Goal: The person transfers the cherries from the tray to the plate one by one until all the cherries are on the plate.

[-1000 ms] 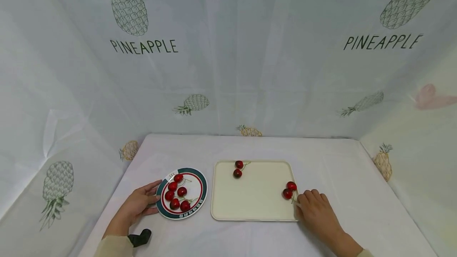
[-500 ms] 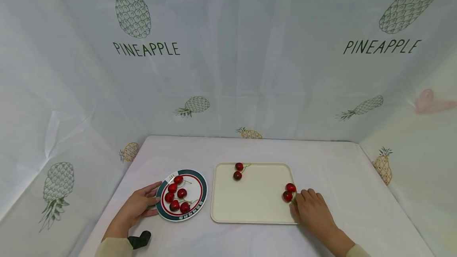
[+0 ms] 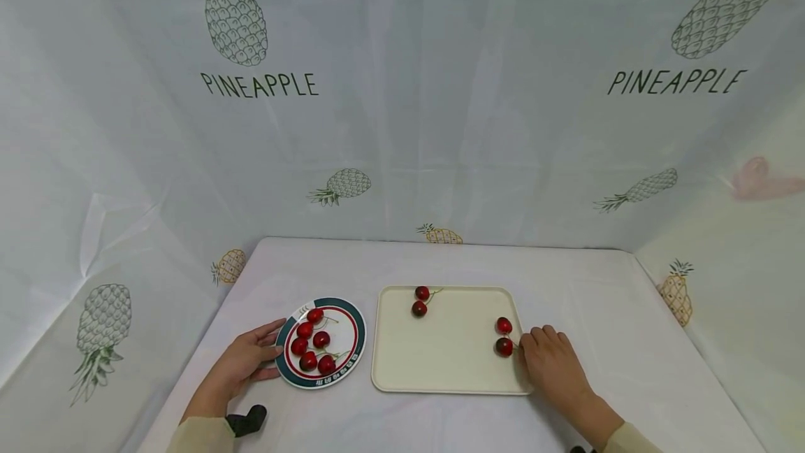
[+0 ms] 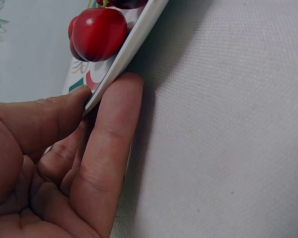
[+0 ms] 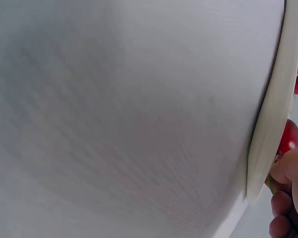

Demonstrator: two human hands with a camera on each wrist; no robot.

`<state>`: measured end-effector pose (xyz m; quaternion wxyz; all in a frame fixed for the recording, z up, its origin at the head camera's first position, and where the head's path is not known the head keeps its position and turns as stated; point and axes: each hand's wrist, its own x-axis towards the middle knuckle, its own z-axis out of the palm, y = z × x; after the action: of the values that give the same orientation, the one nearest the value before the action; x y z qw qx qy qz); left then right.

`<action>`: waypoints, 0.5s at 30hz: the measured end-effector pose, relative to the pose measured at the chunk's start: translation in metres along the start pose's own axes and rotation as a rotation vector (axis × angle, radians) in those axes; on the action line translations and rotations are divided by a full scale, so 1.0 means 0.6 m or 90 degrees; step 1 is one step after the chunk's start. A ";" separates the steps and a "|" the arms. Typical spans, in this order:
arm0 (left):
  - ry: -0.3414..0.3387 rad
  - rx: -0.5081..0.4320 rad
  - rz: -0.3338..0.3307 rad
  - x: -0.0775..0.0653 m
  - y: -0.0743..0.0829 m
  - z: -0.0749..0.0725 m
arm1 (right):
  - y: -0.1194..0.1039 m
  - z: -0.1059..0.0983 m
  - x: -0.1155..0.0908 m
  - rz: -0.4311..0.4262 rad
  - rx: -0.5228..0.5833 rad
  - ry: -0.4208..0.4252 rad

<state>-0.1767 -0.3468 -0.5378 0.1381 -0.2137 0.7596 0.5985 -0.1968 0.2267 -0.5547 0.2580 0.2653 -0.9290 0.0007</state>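
Pinching stem [image 5: 271, 185], right fingers [image 5: 281, 203], cherries [image 3: 504, 347] shifted left

— How many cherries [image 3: 326, 365] do you have, operator? Ten, by my count.
— Ten, yes: six on your one plate [image 3: 358, 331], four (two and two) on your one tray [image 3: 453, 351].
— And you have one left hand [image 3: 242, 358], one right hand [image 3: 553, 365].
— Before and around you, eight printed pineapples [image 3: 235, 23] and two printed words [image 3: 260, 84].

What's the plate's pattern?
The plate has a mostly dark teal border around a red ring; best seen in the head view.
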 end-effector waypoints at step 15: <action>0.000 -0.004 0.005 -0.003 0.002 0.002 | 0.006 -0.016 0.062 -0.049 0.034 0.157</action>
<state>-0.1757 -0.3451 -0.5365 0.1354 -0.2114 0.7583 0.6016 -0.2210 0.2127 -0.5278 0.3626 0.3053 -0.8792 0.0482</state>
